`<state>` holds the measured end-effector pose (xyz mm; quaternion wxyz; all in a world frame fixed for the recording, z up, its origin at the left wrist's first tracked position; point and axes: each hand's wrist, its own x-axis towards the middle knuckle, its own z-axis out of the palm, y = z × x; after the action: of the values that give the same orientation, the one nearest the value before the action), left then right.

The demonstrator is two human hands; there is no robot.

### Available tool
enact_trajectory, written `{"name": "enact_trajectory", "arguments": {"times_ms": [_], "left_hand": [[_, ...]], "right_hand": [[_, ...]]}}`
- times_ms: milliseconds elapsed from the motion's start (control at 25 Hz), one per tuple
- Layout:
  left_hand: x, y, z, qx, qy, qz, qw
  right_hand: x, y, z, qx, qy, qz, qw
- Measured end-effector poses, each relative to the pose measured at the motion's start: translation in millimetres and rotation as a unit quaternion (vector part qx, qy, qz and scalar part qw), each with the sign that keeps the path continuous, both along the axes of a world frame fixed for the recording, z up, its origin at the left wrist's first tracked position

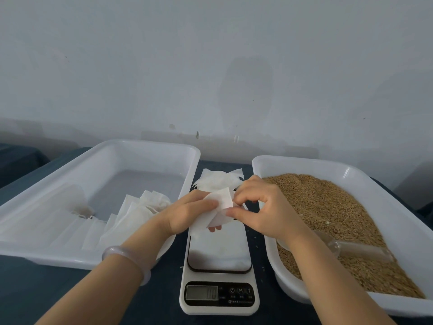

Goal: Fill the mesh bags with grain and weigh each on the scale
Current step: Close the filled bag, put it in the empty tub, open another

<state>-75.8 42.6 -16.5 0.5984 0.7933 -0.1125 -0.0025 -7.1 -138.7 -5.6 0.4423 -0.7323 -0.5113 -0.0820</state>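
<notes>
Pinching an empty mesh bag (220, 204) over the scale (219, 253) with my left hand (187, 213) and right hand (260, 207); several bags (138, 212) lie in the left tray (150, 143), spare stack (218, 180) behind, grain (328, 202) waiting. I judge this bag's filling and weighing still to do.

So one flat white mesh bag (220, 208) is pinched between the left hand (187, 212) and right hand (264, 207), right over the white scale (219, 273); its readout's too blurry to read. A loose pile of empty bags (218, 181) sits just behind the scale, and more bags (140, 212) lie in the left tub (150, 144). The brown grain (328, 207) is heaped in the right tub (304, 161).
</notes>
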Motion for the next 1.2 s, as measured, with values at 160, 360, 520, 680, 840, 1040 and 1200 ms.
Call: {"name": "enact_trajectory", "arguments": {"times_ms": [160, 360, 520, 680, 840, 1040, 1200], "left_hand": [[-0.7, 0.3, -0.5, 0.048, -0.036, -0.038, 0.997], [5.5, -2.8, -7.1, 0.224, -0.064, 0.073, 0.97], [5.0, -0.3, -6.7, 0.241, -0.083, 0.057, 0.965], [3.8, -1.9, -4.8, 0.199, -0.059, 0.04, 0.977], [2.3, -2.5, -3.3, 0.151, -0.061, 0.038, 0.986], [2.5, -4.0, -4.9, 0.124, -0.041, 0.031, 0.991], [2.3, -4.4, -4.7, 0.129, -0.041, 0.041, 0.99]], "right_hand": [[-3.4, -0.1, -1.0, -0.039, 0.033, -0.008, 0.999], [-9.0, -2.2, 4.1, -0.041, 0.064, -0.017, 0.997], [11.5, -49.5, 13.5, -0.122, 0.107, -0.093, 0.982], [46.7, -135.6, 1.4, -0.394, 0.146, -0.24, 0.875], [49.7, -181.2, -13.3, -0.457, 0.186, -0.275, 0.825], [49.4, -189.3, -14.4, -0.42, 0.132, -0.299, 0.846], [48.5, -199.5, 0.2, -0.362, 0.101, -0.333, 0.864]]}}
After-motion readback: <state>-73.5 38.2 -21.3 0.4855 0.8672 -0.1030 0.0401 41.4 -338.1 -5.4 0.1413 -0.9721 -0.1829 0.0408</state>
